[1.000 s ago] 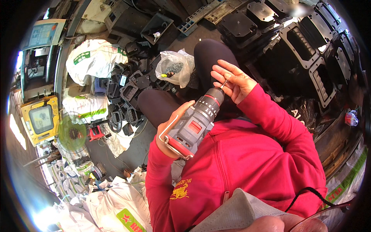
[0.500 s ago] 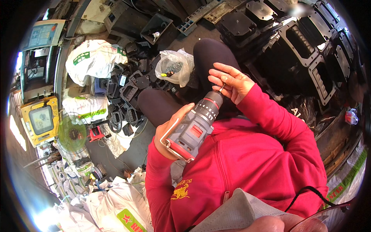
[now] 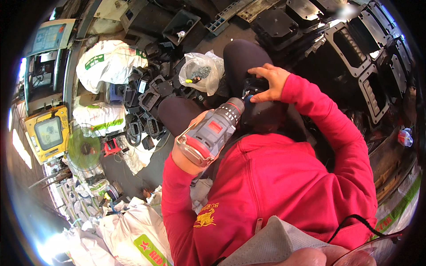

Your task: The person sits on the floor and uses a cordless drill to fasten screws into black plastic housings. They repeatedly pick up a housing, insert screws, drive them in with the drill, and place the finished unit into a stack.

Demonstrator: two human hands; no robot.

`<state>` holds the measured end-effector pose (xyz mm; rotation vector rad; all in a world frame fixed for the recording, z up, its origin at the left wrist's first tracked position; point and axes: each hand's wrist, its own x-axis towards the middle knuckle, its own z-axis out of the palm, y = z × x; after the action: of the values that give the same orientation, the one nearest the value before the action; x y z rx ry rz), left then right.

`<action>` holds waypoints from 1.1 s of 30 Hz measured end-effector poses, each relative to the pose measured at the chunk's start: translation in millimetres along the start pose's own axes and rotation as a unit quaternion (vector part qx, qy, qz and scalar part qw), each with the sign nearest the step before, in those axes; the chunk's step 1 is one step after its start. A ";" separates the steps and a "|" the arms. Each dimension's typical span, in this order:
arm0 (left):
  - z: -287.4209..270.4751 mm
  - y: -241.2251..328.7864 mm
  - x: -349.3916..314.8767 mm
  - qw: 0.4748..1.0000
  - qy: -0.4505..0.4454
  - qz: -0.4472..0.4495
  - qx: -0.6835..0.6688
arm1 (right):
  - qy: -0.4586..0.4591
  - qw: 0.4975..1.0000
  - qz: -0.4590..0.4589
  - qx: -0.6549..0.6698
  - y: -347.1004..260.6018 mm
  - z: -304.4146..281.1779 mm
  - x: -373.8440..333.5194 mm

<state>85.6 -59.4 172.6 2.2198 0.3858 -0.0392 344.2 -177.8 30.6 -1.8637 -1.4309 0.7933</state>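
Observation:
A grey and red cordless drill (image 3: 208,135) lies across my lap, its chuck turned toward my right hand. My left hand (image 3: 185,160) is wrapped around the drill from beneath, mostly hidden by its body. At the drill's tip is a black part (image 3: 257,111) between my legs, dark against dark trousers, so its outline is hard to make out. My right hand (image 3: 274,82) grips this part with thumb and fingers on either side. A small blue piece (image 3: 248,98) shows at the thumb tip, beside the drill's front end.
An open plastic bag of small screws (image 3: 201,73) stands beyond my knees. Left of it lies a heap of black frames (image 3: 148,99). Large black housings (image 3: 350,48) are stacked at the right. White sacks (image 3: 133,226) and a green fan (image 3: 84,148) are at the left.
My right hand has gone from the drill's tip to a black part in my lap. The drill has moved slightly left and up in my left hand.

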 end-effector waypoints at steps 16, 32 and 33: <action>-5.0 -3.5 13.0 0.996 -0.042 -0.043 0.059 | -0.083 0.995 -0.002 0.061 -12.4 -1.9 -7.1; -6.2 2.0 18.9 0.991 -0.068 0.007 0.117 | -0.074 0.995 -0.007 0.059 -8.3 -0.8 -7.8; -5.7 1.2 18.9 0.991 -0.065 -0.003 0.116 | -0.078 0.996 -0.002 0.053 -9.5 -1.1 -7.8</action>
<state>103.4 -50.7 174.1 2.4283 0.3289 -0.2418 337.8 -183.7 39.3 -1.7500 -1.4568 1.0117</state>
